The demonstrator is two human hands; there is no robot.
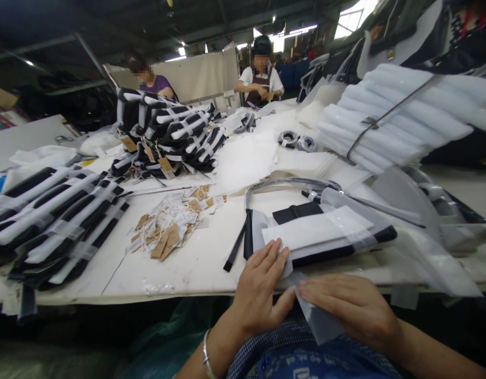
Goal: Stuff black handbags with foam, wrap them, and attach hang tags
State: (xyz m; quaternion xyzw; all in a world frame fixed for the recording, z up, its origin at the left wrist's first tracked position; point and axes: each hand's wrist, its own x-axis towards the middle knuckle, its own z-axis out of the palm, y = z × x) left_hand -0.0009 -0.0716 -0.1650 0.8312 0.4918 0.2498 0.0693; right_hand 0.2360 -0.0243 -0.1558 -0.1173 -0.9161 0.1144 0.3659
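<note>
A black and white bag [325, 231] wrapped in clear film lies flat on the white table [195, 263] in front of me, its grey handle arching behind it. My left hand [260, 287] rests with fingers stretched flat on the near left corner of the bag's white wrapping. My right hand [351, 308] lies palm down at the table's front edge, fingers extended, pressing a flap of grey-white wrapping sheet [319, 321] that hangs over the edge toward my lap.
Brown paper tags [171, 226] lie scattered at centre left. Wrapped black and white bags are stacked at the left [53, 221] and behind [171, 137]. White foam rolls [404, 121] pile at the right. Tape rolls [296, 140] sit further back. Two people [260, 79] work at the far side.
</note>
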